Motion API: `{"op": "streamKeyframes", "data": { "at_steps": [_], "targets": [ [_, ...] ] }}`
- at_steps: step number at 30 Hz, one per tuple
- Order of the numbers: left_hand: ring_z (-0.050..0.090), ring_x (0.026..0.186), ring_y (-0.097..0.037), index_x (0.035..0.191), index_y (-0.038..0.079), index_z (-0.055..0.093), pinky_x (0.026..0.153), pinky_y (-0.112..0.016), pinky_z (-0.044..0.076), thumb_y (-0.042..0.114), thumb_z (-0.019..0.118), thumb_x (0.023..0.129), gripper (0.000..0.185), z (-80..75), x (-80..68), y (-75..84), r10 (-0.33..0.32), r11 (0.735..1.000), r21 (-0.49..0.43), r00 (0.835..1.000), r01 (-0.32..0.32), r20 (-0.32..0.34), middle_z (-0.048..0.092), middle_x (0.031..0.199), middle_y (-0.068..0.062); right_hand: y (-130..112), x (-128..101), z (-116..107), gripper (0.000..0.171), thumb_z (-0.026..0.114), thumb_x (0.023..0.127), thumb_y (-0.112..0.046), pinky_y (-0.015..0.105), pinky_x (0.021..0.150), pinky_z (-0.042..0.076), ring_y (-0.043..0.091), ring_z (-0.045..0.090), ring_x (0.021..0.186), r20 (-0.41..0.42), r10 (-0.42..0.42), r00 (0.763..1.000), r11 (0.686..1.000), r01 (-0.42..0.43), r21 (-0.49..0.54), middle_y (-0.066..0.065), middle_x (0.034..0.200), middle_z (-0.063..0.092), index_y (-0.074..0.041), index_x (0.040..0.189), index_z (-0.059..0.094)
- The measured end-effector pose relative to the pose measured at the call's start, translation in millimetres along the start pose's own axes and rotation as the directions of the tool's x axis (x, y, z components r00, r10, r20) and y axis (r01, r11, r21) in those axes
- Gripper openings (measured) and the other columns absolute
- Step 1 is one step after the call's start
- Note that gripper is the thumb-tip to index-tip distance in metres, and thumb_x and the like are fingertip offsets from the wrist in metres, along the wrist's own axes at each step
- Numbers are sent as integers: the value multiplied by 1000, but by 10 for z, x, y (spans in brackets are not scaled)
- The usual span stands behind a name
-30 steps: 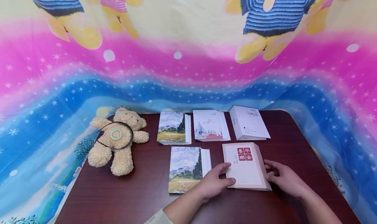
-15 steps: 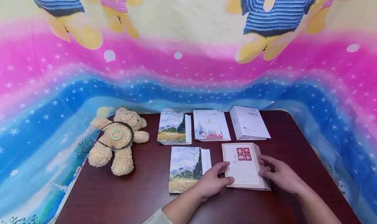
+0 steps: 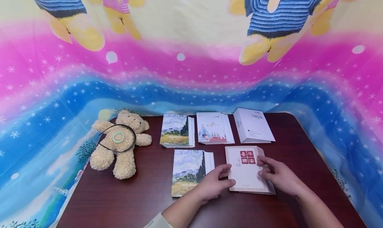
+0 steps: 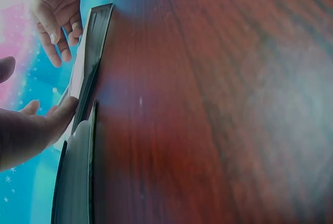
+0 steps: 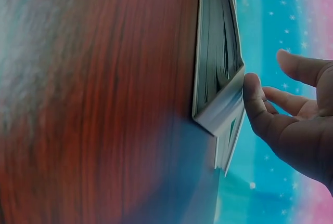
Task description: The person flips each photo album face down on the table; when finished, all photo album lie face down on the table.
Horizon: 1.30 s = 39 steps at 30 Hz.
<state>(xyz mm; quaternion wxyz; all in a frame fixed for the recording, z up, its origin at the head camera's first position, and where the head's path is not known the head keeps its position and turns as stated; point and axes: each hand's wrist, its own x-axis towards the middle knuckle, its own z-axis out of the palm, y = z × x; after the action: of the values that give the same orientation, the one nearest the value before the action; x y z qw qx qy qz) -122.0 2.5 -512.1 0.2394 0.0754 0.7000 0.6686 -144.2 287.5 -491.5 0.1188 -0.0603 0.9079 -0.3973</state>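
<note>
Here, from my remote seat, I see a dark wooden table (image 3: 143,201) backed by a bright cartoon bedsheet (image 3: 191,71). At the far left lies a tan teddy bear (image 3: 119,143) on its back, a black headband (image 3: 105,144) and a green ring (image 3: 118,136) resting on its belly. I see no containers. To its right, a back row holds a landscape-painting album (image 3: 175,129), a white illustrated album (image 3: 213,127) and a plain white album (image 3: 252,124). In front, a second landscape album (image 3: 188,171) lies flat, and just beside it, at front centre-right, lies the cream album (image 3: 246,169): pale cover, a red block of four characters near its top, thick page edges showing on its right side.

The left hand (image 3: 213,184) rests at the cream album's left edge, fingers (image 4: 65,112) relaxed and loosely spread, tips touching the cover. The right hand (image 3: 279,176) sits at the right edge, fingers (image 5: 255,99) gently bent and apart, tips touching the cover's rim; neither hand clasps it.
</note>
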Motion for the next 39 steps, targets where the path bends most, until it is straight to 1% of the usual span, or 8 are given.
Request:
{"op": "streamKeyframes", "data": {
  "at_steps": [6,12,15,18,23,30,33,39],
  "targets": [
    [51,138,-32,149,11,54,109,-46,45,23,77,92,63,-86,-21,13,25,998,55,1000,-25,-7,57,148,-13,-71,45,63,65,76,95,-22,25,71,48,20,60,91,-5,-9,1000,999,10,44,13,127,68,3,149,50],
    [52,138,-32,150,11,54,114,-54,40,27,76,93,63,-180,-24,34,51,989,142,998,-46,-27,56,150,-7,-154,110,150,66,76,95,-24,24,74,48,21,61,94,-11,-28,1000,998,29,62,12,125,68,3,148,50],
    [51,138,-32,150,12,54,114,-55,39,28,76,93,63,-232,-21,39,62,984,171,997,-53,-44,56,149,-9,-204,146,200,65,76,95,-25,24,78,49,22,61,98,-7,-29,1000,996,29,79,11,124,68,1,149,51],
    [50,140,-34,150,11,53,113,-54,42,27,76,93,64,-293,-17,31,76,982,179,995,-64,-60,55,150,-12,-242,177,258,62,76,95,-23,24,81,50,23,62,100,-2,-40,999,992,40,117,12,126,68,-2,149,53],
    [49,141,-36,150,14,53,109,-49,47,27,75,94,62,-408,-35,12,93,979,191,991,-74,-94,52,152,-15,-278,215,355,60,74,96,-20,24,82,53,21,63,101,9,-106,994,982,104,155,15,129,67,1,148,52],
    [49,139,-40,152,11,51,110,-52,45,26,74,96,63,-552,-74,17,120,979,181,984,-96,-130,49,153,-22,-374,255,487,59,74,96,-18,25,83,54,17,65,100,22,-160,987,969,153,195,17,128,66,4,147,52],
    [49,140,-39,152,10,50,110,-52,45,25,74,96,63,-588,-78,21,126,979,175,981,-100,-145,49,153,-23,-421,278,544,59,74,96,-17,25,84,54,16,65,100,28,-162,986,968,154,201,17,128,66,3,146,53],
    [44,144,-35,152,10,50,112,-49,45,24,73,97,61,-680,-95,-13,136,979,174,975,-106,-173,47,155,-17,-508,326,679,58,75,95,-17,27,86,54,18,66,100,59,-172,983,964,156,214,17,129,65,1,147,53]
  ]
}}
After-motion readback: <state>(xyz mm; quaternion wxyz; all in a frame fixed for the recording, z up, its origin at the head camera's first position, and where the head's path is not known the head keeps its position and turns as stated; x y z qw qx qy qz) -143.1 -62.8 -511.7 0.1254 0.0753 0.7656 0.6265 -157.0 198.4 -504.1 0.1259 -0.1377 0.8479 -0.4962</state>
